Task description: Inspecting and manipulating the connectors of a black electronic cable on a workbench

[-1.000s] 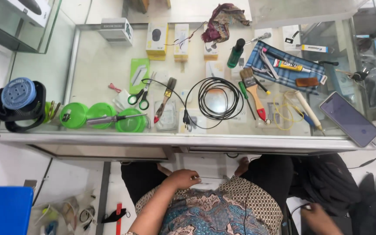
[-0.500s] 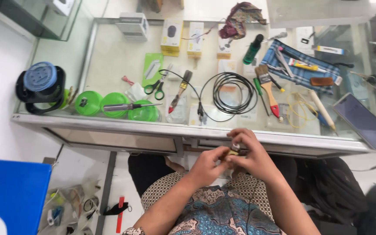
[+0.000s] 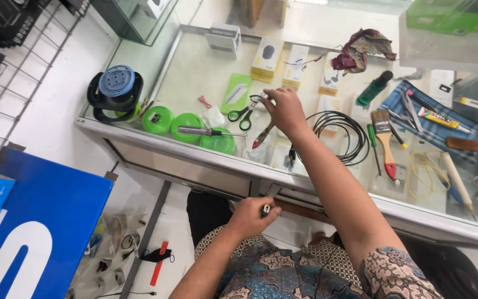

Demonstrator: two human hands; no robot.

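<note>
My right hand reaches out over the glass counter, its fingertips pinched on the thin black cable right beside the green-handled scissors. The cable leads to a black coil to the right of my forearm. A red-handled tool lies just under the wrist. Below the counter edge, near my lap, my left hand is closed around a small metal part.
Green round lids with a screwdriver across them lie left of the scissors. A blue and black fan sits at the counter's left end. A paintbrush, a blue cloth with tools and small boxes lie farther back and right.
Both hands were together at the counter edge half a second ago. My right hand has since reached forward to the cable by the scissors, and my left hand has stayed low with the small part.
</note>
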